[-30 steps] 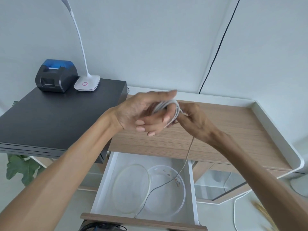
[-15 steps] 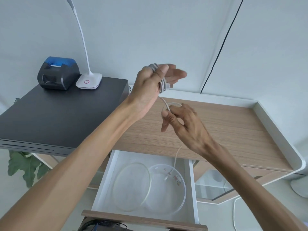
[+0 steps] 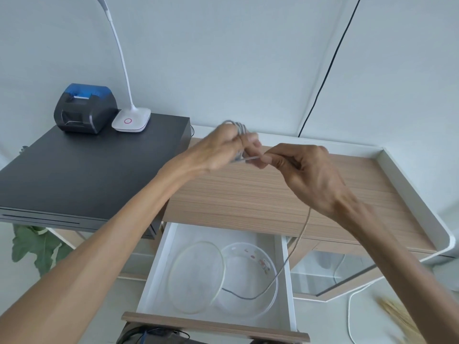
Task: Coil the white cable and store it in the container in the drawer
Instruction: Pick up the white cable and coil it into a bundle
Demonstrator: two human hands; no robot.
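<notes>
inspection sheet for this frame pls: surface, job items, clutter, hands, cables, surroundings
Surface: wooden desk top, bare where visible.
Job's things: white cable partly looped on left hand, tail hanging into the open drawer; clear container inside, lid beside it.
Clutter: printer, lamp on black cabinet.
Grippers: left hand holds coil; right hand pinches the strand.
Cables: black cable on wall.
Surroundings: plant lower left.

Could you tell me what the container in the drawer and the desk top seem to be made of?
Container: looks like clear, glossy plastic, since the drawer floor shows through it. Desk top: matte wood-grain, possibly laminate, with fine, even streaks.
</notes>
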